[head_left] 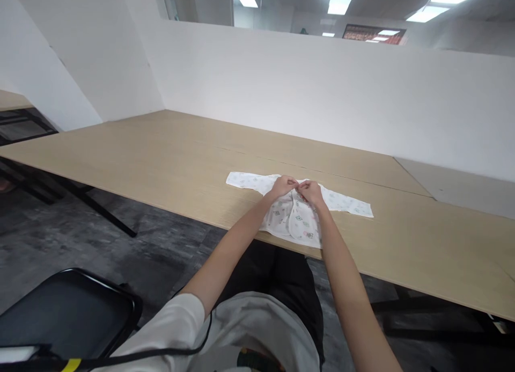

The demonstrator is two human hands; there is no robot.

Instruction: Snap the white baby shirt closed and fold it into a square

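A small white baby shirt (304, 221) with a scattered print lies spread on the table, both sleeves stretched out to the sides. Its front opening runs down the middle, and the lower hem reaches the table's near edge. At the neckline my left hand (284, 186) pinches the fabric with closed fingertips. My right hand (311, 191) meets it there, fingers also closed on the shirt's upper front. The fingertips of both hands almost touch. Whatever small part of the shirt is between them is too small to make out.
The wooden table (153, 157) extends far to both sides, with a white wall (281, 82) behind it. A black folding chair (68, 313) stands at the lower left. A black cable (177, 351) crosses near my left arm.
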